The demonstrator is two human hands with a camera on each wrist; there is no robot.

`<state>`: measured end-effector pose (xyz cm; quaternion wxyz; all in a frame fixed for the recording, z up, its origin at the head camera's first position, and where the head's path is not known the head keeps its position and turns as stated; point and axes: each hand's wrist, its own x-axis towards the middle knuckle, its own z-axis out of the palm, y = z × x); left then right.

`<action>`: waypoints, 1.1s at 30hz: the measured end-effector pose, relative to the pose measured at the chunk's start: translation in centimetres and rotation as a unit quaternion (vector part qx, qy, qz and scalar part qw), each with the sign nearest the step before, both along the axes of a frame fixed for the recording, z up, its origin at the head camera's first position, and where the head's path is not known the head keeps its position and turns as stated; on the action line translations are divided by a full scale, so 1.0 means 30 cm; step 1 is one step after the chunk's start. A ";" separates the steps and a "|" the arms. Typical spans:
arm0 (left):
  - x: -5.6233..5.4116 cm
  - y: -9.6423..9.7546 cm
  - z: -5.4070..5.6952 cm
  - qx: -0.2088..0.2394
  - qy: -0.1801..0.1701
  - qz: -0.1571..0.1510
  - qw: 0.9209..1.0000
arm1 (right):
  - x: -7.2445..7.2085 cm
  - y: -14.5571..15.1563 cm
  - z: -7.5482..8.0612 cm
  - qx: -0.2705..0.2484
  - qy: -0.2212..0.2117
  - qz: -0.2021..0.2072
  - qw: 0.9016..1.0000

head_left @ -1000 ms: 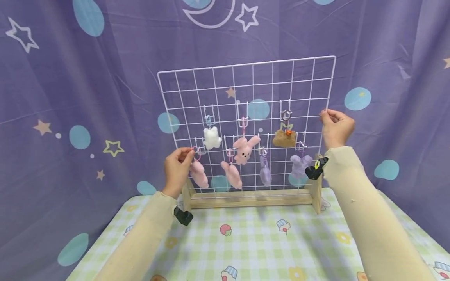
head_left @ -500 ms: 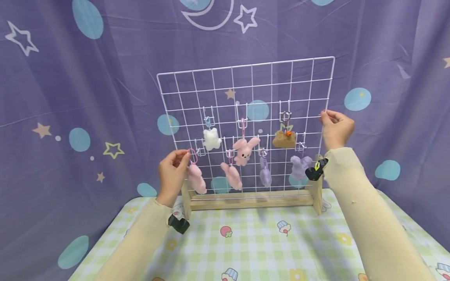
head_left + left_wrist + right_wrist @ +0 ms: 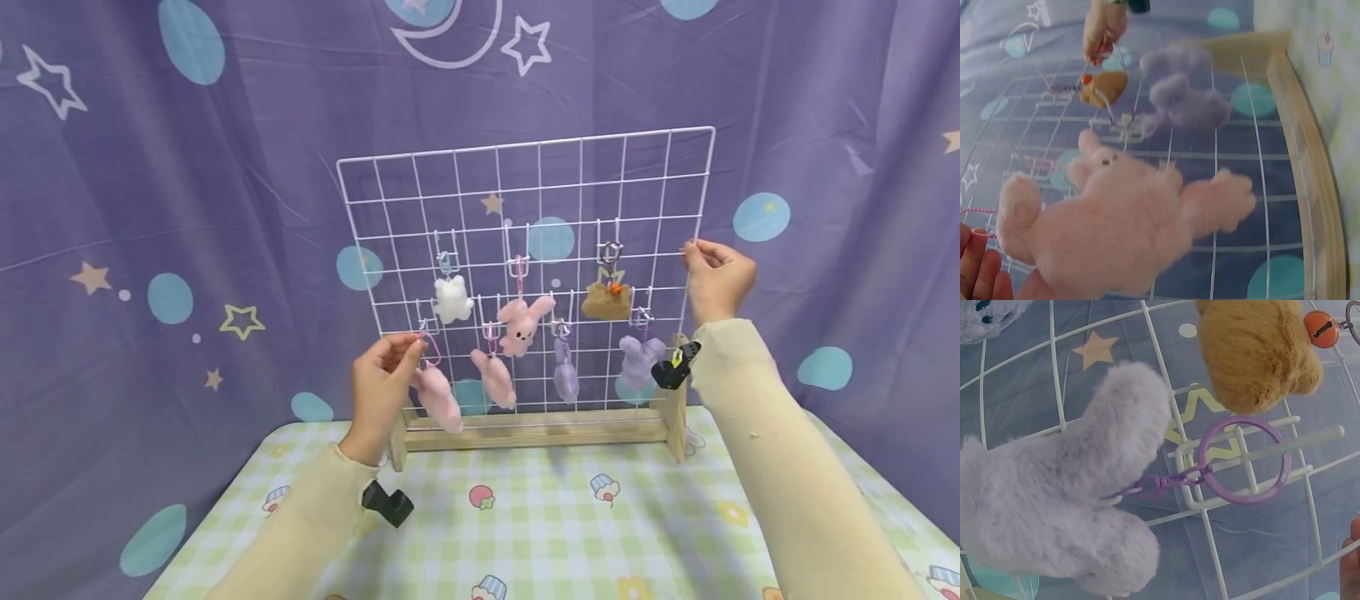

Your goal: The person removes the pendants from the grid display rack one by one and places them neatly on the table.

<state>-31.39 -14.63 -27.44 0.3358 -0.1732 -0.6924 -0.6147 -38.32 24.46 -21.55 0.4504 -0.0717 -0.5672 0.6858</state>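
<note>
My left hand [image 3: 378, 387] pinches the pink bead chain loop of a pink plush keychain [image 3: 440, 402], which dangles before the lower left of a white wire grid [image 3: 525, 144]. Just above it, a white hook [image 3: 425, 325] on the grid carries no charm. In the left wrist view this plush [image 3: 1110, 231] fills the middle, with the fingers [image 3: 985, 275] on its chain at lower left. With thumb and fingers, my right hand [image 3: 718, 277] grips the grid's right edge. Nearest to it hang a purple plush [image 3: 640, 357] and a brown plush [image 3: 607, 300] with an orange bell [image 3: 1321, 329].
Other plush keychains hang from grid hooks: a white one [image 3: 452, 300], two pink bunnies [image 3: 522, 327] and another purple one [image 3: 567, 379]. A wooden base [image 3: 536, 435] holds the grid upright on a green checked tablecloth [image 3: 540, 533]. Behind stands a purple curtain [image 3: 262, 208].
The pink keychain has come away from its lower left hook. My left hand first drew it left, then brought it down and right. My right hand stays at the grid's edge.
</note>
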 end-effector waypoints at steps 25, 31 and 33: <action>0.135 0.202 -0.174 -0.045 -0.058 -0.124 0.990 | 0.007 0.008 -0.028 0.029 -0.006 -0.011 0.999; 0.137 0.249 -0.206 -0.035 -0.074 -0.149 0.985 | 0.008 0.008 -0.021 0.042 -0.013 -0.012 0.999; 0.136 0.263 -0.213 -0.028 -0.076 -0.158 0.984 | 0.005 0.010 -0.014 0.042 -0.007 -0.010 0.999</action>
